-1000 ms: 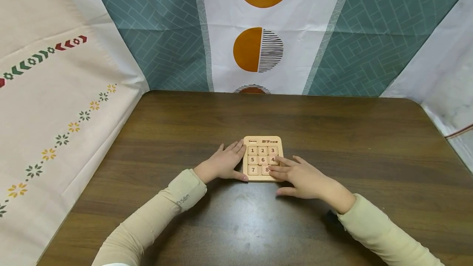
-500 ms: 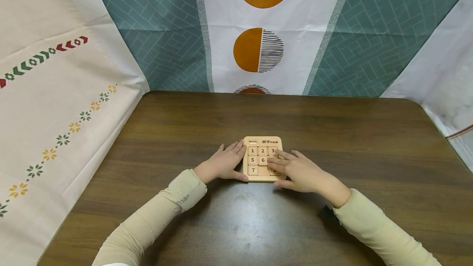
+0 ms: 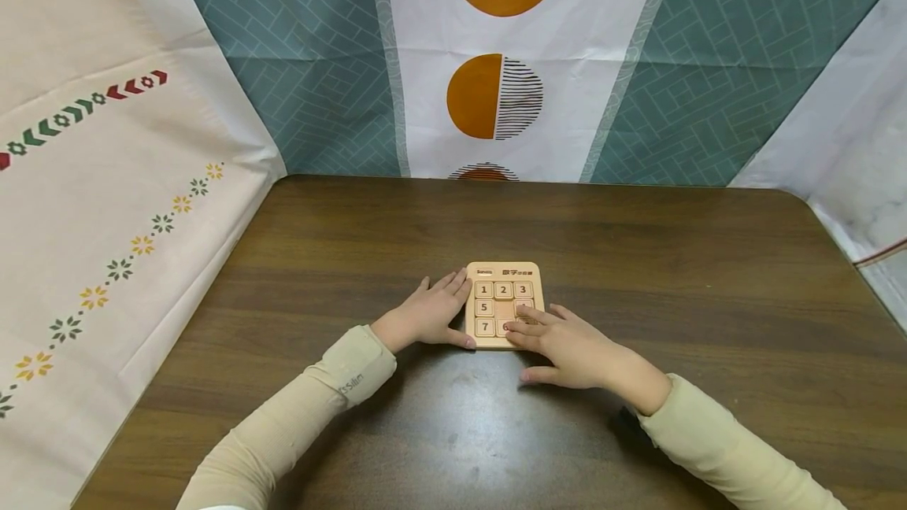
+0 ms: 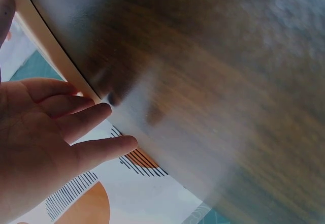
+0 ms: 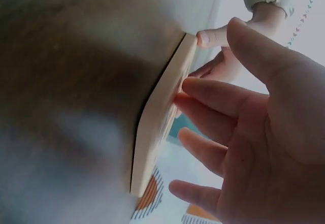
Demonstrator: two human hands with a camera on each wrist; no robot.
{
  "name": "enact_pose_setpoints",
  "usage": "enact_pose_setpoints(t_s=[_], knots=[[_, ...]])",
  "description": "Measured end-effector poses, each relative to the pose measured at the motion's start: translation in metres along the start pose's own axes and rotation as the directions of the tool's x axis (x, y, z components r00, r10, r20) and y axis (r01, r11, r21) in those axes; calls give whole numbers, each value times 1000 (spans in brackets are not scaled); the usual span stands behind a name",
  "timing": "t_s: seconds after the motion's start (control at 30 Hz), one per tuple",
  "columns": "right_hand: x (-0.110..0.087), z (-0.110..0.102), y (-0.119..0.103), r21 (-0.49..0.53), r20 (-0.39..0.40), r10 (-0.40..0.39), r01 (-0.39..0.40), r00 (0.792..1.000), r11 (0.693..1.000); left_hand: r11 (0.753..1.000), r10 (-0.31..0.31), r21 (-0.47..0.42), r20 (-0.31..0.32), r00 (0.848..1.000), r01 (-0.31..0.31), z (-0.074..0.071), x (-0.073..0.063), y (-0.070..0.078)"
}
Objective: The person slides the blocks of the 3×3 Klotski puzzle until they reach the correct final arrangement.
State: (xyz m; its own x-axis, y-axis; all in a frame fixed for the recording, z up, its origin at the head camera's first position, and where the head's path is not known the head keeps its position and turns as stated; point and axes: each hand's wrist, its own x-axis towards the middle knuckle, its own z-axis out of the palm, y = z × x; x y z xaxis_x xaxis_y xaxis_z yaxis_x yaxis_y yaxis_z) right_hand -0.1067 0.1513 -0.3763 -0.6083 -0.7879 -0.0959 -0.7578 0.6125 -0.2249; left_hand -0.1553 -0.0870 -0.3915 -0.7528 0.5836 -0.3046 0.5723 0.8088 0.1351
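A wooden sliding number puzzle (image 3: 497, 267) lies flat on the table. My left hand (image 3: 428, 312) rests along its left side, fingers straight against the edge and thumb at the near left corner. The left wrist view shows the puzzle's side (image 4: 48, 41) beside the fingertips. With outstretched fingers, my right hand (image 3: 577, 345) touches the tiles at the lower right; one fingertip is on the 6 tile (image 3: 501, 327) in the bottom row. The centre slot (image 3: 504, 309) has no tile. Fingers partly cover the tile at middle right and hide the bottom right one.
The brown wooden table (image 3: 368, 234) extends around the puzzle on all sides. Behind it hangs a patterned cloth (image 3: 326, 101) with orange circles. A cream embroidered cloth (image 3: 92, 234) hangs at the left, and a pale one (image 3: 864, 124) at the right.
The 8 tile slid right out of the bottom middle, then the 6 tile slid from the centre down into that slot under my right fingers. My left hand stayed in place.
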Motion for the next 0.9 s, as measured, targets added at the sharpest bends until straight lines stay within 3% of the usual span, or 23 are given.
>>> enact_pose_setpoints(t_s=[0.17, 0.27, 0.63, 0.9], knots=[[-1, -2, 8, -66, -76, 88, -94, 993, 993, 1000, 0, 1, -5, 1000, 0, 1, 0, 0], [1, -1, 11, -82, -83, 130, -136, 988, 987, 1000, 0, 0, -6, 1000, 0, 1, -1, 0], [18, 3, 0, -89, -54, 123, -127, 991, 988, 1000, -12, -6, 12, 1000, 12, -2, 0, 1], [-2, 1, 1, -79, -70, 152, -157, 986, 984, 1000, -8, -1, 10, 1000, 8, -1, -1, 1]])
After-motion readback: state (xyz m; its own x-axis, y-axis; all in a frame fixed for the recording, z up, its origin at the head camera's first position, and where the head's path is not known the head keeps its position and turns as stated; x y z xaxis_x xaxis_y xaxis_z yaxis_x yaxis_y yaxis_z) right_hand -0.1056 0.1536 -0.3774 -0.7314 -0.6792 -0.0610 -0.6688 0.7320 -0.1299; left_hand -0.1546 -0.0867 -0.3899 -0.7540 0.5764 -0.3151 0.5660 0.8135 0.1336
